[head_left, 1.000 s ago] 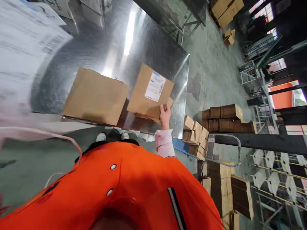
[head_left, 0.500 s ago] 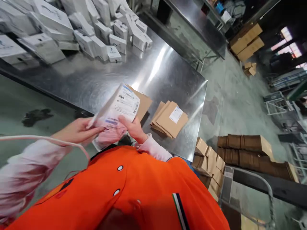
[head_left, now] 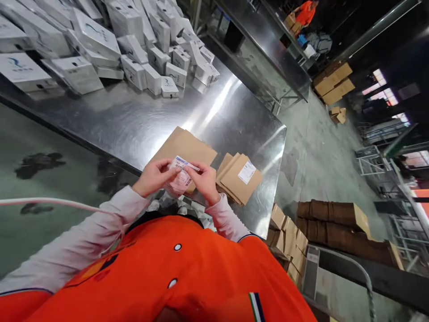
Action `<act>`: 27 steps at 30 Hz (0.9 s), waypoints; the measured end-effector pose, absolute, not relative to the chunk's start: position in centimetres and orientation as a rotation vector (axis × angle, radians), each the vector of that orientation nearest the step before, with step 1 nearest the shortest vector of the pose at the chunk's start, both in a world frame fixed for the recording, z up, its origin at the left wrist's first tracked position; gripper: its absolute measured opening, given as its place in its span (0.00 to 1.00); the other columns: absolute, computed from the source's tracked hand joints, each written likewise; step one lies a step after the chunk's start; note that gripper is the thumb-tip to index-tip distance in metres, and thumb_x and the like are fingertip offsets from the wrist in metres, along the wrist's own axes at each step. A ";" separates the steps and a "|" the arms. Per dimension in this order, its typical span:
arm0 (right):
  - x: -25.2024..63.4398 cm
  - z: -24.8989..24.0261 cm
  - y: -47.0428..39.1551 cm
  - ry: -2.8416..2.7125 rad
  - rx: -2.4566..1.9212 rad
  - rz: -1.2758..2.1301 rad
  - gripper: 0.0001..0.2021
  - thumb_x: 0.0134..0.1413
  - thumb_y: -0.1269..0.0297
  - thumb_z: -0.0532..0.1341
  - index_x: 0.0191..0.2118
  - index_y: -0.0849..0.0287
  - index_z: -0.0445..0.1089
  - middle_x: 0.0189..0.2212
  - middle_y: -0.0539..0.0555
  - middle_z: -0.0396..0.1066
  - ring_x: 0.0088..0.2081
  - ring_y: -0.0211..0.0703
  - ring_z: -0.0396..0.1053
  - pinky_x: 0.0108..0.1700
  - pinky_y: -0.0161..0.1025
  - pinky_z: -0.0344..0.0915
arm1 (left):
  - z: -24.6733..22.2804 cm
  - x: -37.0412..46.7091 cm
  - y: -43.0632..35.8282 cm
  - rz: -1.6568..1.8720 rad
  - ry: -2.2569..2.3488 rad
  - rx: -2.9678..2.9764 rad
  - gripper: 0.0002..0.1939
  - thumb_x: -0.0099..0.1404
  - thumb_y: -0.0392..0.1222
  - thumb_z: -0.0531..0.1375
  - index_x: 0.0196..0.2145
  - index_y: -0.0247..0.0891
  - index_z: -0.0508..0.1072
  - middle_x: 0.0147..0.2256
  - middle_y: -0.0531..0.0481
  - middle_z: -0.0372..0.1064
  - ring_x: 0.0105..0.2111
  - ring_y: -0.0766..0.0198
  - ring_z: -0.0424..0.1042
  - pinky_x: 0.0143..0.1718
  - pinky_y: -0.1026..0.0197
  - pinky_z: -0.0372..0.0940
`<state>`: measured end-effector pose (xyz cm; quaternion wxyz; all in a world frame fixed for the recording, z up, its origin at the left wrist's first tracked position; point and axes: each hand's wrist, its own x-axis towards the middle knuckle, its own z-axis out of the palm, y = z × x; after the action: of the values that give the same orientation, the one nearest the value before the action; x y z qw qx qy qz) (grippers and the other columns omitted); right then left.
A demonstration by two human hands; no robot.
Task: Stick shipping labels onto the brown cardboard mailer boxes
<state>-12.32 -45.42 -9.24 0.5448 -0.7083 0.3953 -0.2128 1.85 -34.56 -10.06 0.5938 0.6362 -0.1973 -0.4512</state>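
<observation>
My left hand and my right hand both pinch the upper part of a printed shipping label between thumb and fingers. The label carries barcodes and a blue strip along its top. It is held in front of a brown cardboard envelope lying at the table's near edge; more than one may be stacked there. Just right of my right hand lies a small stack of brown envelopes, the top one bearing a white label.
Many white boxes are heaped on the left of the steel table. White scraps show below its near edge. Folded cartons stand at right. A pale cable crosses my left arm. Another person is far off.
My left hand has moved up and right to the label's upper edge. The label has come lower, baring more of the envelope behind it. The whole view has shifted slightly.
</observation>
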 end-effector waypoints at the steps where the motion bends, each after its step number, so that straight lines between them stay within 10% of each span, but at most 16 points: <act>1: -12.5 -9.5 -45.6 0.929 -1.703 -0.517 0.06 0.56 0.63 0.71 0.39 0.55 0.83 0.40 0.53 0.84 0.42 0.48 0.82 0.51 0.42 0.78 | -10.3 1.4 -34.8 -1.010 -0.459 1.521 0.26 0.43 0.58 0.74 0.33 0.35 0.79 0.30 0.48 0.77 0.28 0.60 0.72 0.30 0.61 0.68; 8: -12.6 -10.3 -46.2 1.018 -1.825 -0.444 0.05 0.57 0.60 0.72 0.37 0.53 0.83 0.36 0.51 0.84 0.38 0.45 0.81 0.47 0.39 0.77 | -12.1 -0.5 -36.6 -0.722 -0.422 1.788 0.27 0.50 0.62 0.64 0.15 0.41 0.57 0.17 0.55 0.52 0.21 0.67 0.52 0.22 0.63 0.49; 17: -12.2 -11.5 -48.0 0.986 -1.878 -0.334 0.06 0.59 0.60 0.70 0.35 0.56 0.83 0.31 0.49 0.81 0.34 0.41 0.77 0.42 0.36 0.73 | -12.7 0.8 -36.8 -1.031 -0.486 1.694 0.21 0.44 0.59 0.67 0.23 0.39 0.73 0.23 0.49 0.70 0.26 0.62 0.64 0.27 0.62 0.60; 22: -12.2 -11.2 -47.5 1.046 -1.925 -0.373 0.06 0.59 0.60 0.71 0.35 0.55 0.83 0.33 0.50 0.81 0.37 0.42 0.78 0.47 0.37 0.73 | -13.7 1.3 -37.5 -0.970 -0.404 1.779 0.26 0.47 0.61 0.68 0.17 0.40 0.61 0.17 0.54 0.57 0.22 0.65 0.60 0.23 0.64 0.55; 27: -10.7 -11.6 -50.6 1.129 -2.051 -0.467 0.04 0.55 0.64 0.74 0.34 0.57 0.82 0.45 0.53 0.79 0.52 0.43 0.75 0.62 0.41 0.67 | -14.5 2.6 -37.4 -1.508 -0.417 1.490 0.29 0.36 0.55 0.78 0.33 0.37 0.78 0.30 0.45 0.78 0.31 0.51 0.78 0.29 0.57 0.73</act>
<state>-10.69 -50.64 -11.60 0.3681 -0.7987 0.4398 -0.1818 2.57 -37.37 -14.51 0.4710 0.6084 -0.1703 -0.6156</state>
